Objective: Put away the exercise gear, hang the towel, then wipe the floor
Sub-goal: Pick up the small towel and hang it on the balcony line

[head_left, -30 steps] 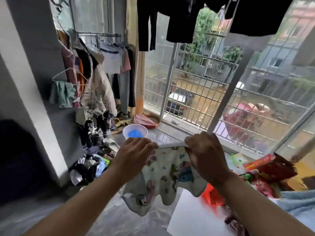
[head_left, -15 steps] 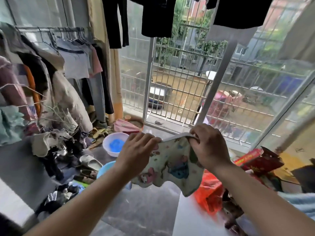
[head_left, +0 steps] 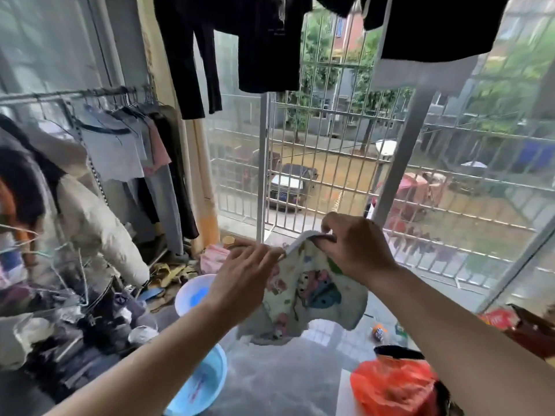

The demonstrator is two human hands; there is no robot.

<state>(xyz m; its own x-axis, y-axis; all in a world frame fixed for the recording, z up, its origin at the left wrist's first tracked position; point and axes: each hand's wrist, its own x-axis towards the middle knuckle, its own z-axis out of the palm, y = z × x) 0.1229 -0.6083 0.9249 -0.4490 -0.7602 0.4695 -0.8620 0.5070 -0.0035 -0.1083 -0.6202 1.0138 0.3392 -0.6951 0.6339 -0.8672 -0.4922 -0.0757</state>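
We see both hands raised w/ towel (head_left: 303, 291) stretched btwn them, above floor (head_left: 279, 382). Left hand (head_left: 244, 276) fingers pinch its left top edge; right hand (head_left: 356, 247) fingers pinch right top edge. Basins (head_left: 192, 294) lie near-left below.

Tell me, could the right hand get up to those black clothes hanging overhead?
Probably yes: nothing stands between the right hand and the black clothes above it. It is pinching the towel together with the left hand, though.

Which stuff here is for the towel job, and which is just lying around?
For the job:
patterned towel
left hand
right hand

Just lying about:
white basin
blue basin
orange bag
clothes rack
black hanging clothes
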